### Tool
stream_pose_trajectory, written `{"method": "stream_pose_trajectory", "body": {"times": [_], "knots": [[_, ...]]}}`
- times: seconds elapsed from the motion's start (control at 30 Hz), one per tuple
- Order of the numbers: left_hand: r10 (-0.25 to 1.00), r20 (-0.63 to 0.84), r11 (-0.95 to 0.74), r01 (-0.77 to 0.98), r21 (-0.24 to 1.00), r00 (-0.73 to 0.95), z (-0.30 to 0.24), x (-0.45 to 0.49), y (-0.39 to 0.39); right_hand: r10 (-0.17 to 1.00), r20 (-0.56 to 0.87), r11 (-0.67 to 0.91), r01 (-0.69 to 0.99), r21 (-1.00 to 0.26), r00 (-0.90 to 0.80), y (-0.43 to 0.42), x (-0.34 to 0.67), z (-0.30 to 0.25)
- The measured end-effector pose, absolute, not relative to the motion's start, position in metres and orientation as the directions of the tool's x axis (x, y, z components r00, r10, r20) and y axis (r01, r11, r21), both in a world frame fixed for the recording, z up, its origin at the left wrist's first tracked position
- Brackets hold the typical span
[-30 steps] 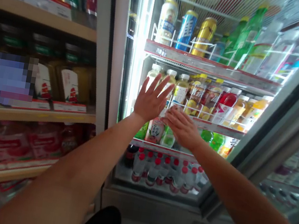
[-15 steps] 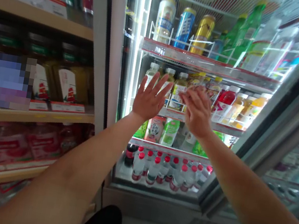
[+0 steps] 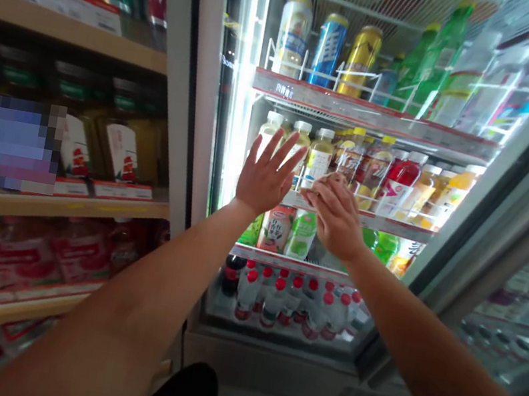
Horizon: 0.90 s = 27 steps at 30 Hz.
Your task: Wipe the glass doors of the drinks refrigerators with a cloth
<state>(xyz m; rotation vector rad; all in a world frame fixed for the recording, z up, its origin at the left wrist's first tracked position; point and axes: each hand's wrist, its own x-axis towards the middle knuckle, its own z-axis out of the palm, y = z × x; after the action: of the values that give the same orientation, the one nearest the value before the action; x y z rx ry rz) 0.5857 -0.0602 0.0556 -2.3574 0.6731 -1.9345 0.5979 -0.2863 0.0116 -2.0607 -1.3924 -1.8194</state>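
My left hand is raised with its fingers spread and holds nothing. It is in front of the white-capped bottles on the cooler's middle shelf. The palm faces the cooler; I cannot tell whether it presses on door glass. To its right, my right hand is bent over with its fingers pressed together. A pale brownish patch shows at its upper edge, too blurred to name. Behind and above that hand are yellow-capped bottles and a red drink bottle. Below it are a green-and-white carton and a pink carton.
Cans and green bottles line the cooler's upper shelf. Small red-capped water bottles stand at the bottom. A metal door frame slants along the right. On the left, wooden shelves hold juice bottles and red packs.
My right hand has moved left and down, closer to my left hand, uncovering more of the yellow-capped bottles. The left hand keeps its place, fingers still spread. The view has shifted slightly.
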Motion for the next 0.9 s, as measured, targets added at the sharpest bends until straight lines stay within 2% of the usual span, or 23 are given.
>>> {"method": "stream_pose_trajectory", "body": {"times": [0.07,0.1,0.2,0.27,0.33,0.43,0.47,0.5,0.57,0.63,0.7,0.77,0.83,0.9], "knots": [[-0.345,0.930,-0.907,-0.300,-0.296,0.124,0.056,0.586,-0.060,0.526,0.846,-0.614,0.648,0.451,-0.090,-0.281,0.597,0.008],[-0.348,0.930,-0.908,-0.289,-0.304,0.114,0.055,0.586,-0.060,0.579,0.810,-0.578,0.652,0.490,-0.096,-0.278,0.596,0.002],[-0.362,0.928,-0.909,-0.254,-0.331,0.085,0.055,0.587,-0.059,0.801,0.577,-0.361,0.638,0.680,-0.162,-0.279,0.593,-0.008],[-0.368,0.927,-0.908,-0.244,-0.342,0.073,0.055,0.587,-0.059,0.816,0.551,-0.343,0.623,0.703,-0.173,-0.288,0.594,0.002],[-0.364,0.928,-0.907,-0.260,-0.333,0.083,0.055,0.587,-0.059,0.699,0.699,-0.485,0.618,0.620,-0.152,-0.300,0.598,0.024],[-0.347,0.931,-0.907,-0.293,-0.302,0.113,0.055,0.586,-0.059,0.440,0.887,-0.666,0.611,0.428,-0.142,-0.311,0.603,0.050],[-0.343,0.932,-0.907,-0.299,-0.297,0.118,0.055,0.585,-0.060,0.398,0.906,-0.686,0.610,0.396,-0.141,-0.311,0.602,0.049],[-0.342,0.932,-0.907,-0.301,-0.294,0.121,0.056,0.585,-0.060,0.407,0.903,-0.681,0.612,0.403,-0.141,-0.311,0.601,0.044],[-0.336,0.933,-0.908,-0.308,-0.284,0.129,0.056,0.584,-0.060,0.577,0.805,-0.587,0.614,0.528,-0.140,-0.309,0.595,0.025],[-0.333,0.932,-0.906,-0.325,-0.273,0.145,0.056,0.583,-0.060,0.777,0.612,-0.415,0.610,0.675,-0.148,-0.309,0.591,0.009],[-0.329,0.930,-0.903,-0.341,-0.260,0.162,0.057,0.583,-0.060,0.843,0.523,-0.350,0.612,0.709,-0.123,-0.313,0.592,0.009],[-0.326,0.930,-0.902,-0.351,-0.251,0.172,0.057,0.582,-0.060,0.758,0.647,-0.472,0.613,0.633,-0.085,-0.318,0.596,0.027],[-0.323,0.931,-0.901,-0.355,-0.248,0.170,0.057,0.583,-0.060,0.561,0.825,-0.640,0.597,0.484,-0.068,-0.321,0.602,0.049],[-0.324,0.932,-0.898,-0.362,-0.249,0.162,0.056,0.584,-0.060,0.384,0.919,-0.733,0.576,0.362,-0.088,-0.320,0.605,0.058]]}}
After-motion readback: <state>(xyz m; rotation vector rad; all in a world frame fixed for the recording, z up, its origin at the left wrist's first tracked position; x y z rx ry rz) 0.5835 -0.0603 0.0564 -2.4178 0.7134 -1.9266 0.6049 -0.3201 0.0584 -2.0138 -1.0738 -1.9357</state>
